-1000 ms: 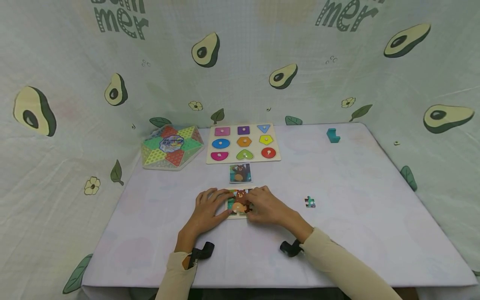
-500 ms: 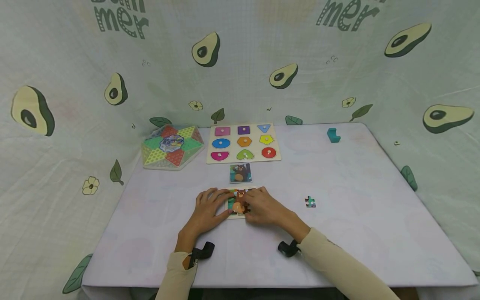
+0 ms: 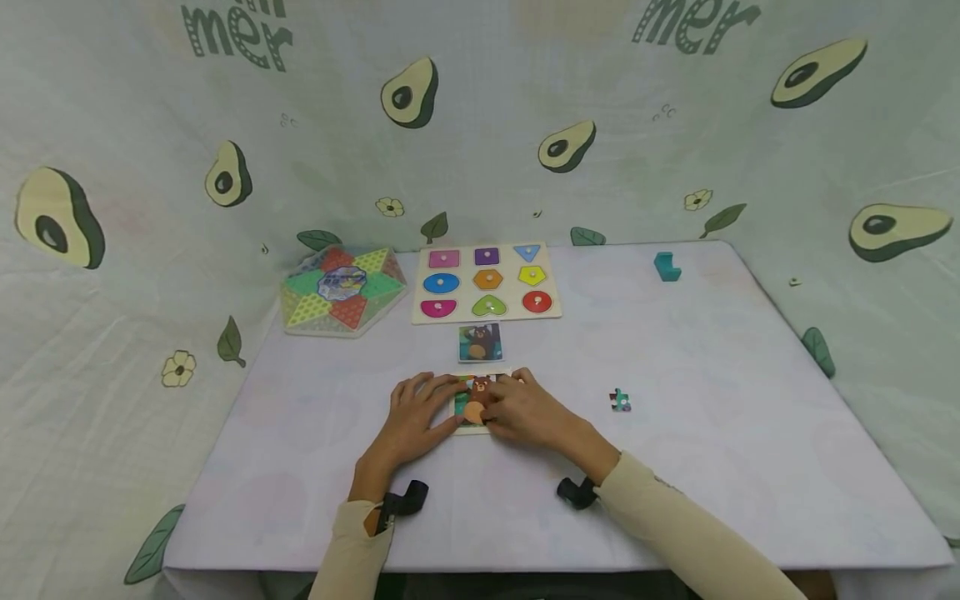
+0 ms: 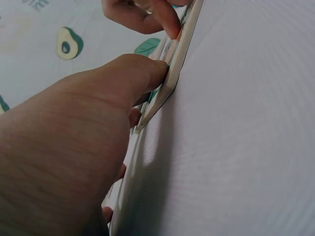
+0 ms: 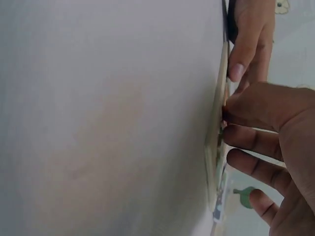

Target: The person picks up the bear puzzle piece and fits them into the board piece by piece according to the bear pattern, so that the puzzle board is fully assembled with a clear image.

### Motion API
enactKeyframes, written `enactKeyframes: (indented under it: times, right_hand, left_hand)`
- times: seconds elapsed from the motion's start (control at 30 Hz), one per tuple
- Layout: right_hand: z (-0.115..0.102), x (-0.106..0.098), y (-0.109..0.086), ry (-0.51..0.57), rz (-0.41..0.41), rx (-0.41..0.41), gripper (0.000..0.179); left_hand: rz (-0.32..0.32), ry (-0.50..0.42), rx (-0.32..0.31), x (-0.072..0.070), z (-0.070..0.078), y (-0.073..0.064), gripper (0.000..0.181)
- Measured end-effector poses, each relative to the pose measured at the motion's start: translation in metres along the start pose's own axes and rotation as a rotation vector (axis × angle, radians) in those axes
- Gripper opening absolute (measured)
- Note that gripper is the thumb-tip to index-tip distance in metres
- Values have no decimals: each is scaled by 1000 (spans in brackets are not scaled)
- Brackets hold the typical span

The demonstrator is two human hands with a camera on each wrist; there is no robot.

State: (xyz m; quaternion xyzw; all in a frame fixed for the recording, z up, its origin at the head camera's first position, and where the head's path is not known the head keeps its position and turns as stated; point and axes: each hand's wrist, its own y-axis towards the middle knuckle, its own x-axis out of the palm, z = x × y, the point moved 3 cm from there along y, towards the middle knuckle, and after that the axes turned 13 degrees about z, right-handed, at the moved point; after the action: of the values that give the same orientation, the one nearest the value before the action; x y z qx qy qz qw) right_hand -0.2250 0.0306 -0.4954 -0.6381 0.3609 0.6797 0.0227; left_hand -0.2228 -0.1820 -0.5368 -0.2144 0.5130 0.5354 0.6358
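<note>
A bear jigsaw puzzle (image 3: 474, 407) lies in its pale wooden tray at the middle of the table. My left hand (image 3: 417, 413) rests at the tray's left edge, thumb on the near side and fingers spread over the far side. On the right part of the puzzle, my right hand (image 3: 528, 410) has its thumb and index finger together at a puzzle piece (image 5: 224, 124), mostly hidden by the fingers. The right hand covers the right side of the tray. A loose puzzle piece (image 3: 620, 401) lies apart to the right.
A small bear picture (image 3: 481, 342) lies just beyond the tray. Behind it is a shape board (image 3: 487, 282) with coloured knobbed pieces. A hexagonal game board (image 3: 343, 292) sits at the back left, and a teal block (image 3: 666, 267) at the back right.
My right hand has shifted slightly left over the puzzle, its fingertips now lower on the bear. The left hand keeps its place. The head view has tilted down a little.
</note>
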Motion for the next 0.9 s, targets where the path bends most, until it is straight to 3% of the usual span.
enactKeyframes:
  times: [0.13,0.27,0.5,0.7,0.9]
  right_hand:
    - [0,-4,-2,2,-30,7,15]
    - [5,-4,-7,82,-39,96,20]
    - [21,-23,-24,187,81,221,21]
    - [35,-50,-43,204,144,295,20]
    - [54,-74,-77,165,163,360,24]
  left_hand:
    - [26,-12,-4,0,2,1,51]
    - [106,-33,-18,1,5,2,46]
    - [216,-10,-64,8,15,4,50]
    - [248,-36,-115,8,17,4,48]
    - [231,-40,-127,12,16,5,49]
